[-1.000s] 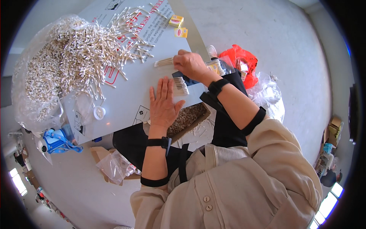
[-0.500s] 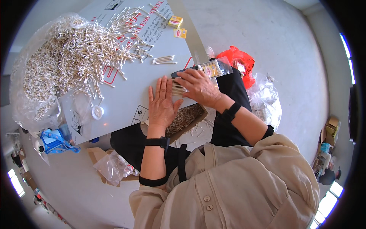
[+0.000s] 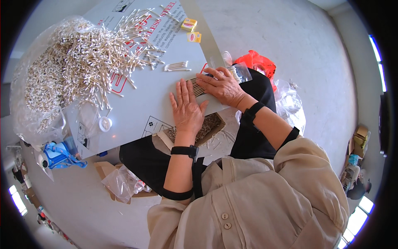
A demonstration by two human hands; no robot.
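Note:
A flat row of cotton swabs (image 3: pixel 198 86) lies at the table's near right edge, between my two hands. Against its left end rest the fingertips of my left hand (image 3: pixel 189 110), which is open with its fingers stretched out. My right hand (image 3: pixel 226 88) lies across the row's right part, fingers extended and open, hiding the swabs beneath. Beyond its knuckles a clear plastic pouch (image 3: pixel 243 72) shows, partly covered by the hand; whether the swabs reach into it I cannot tell. A small group of loose swabs (image 3: pixel 176 66) sits just farther away on the table.
A large clear bag (image 3: pixel 20 83) spills a heap of swabs (image 3: pixel 83 58) over the table's left side. Two small yellow packets (image 3: pixel 189 25) lie at the far edge, a round white container (image 3: pixel 105 123) at the near left. Below is an open cardboard box (image 3: pixel 217 120); a red bag (image 3: pixel 259 62) stands right.
Both hands have shifted to the right, the left one more. The row of swabs has moved right with them, and my right hand now covers more of the pouch.

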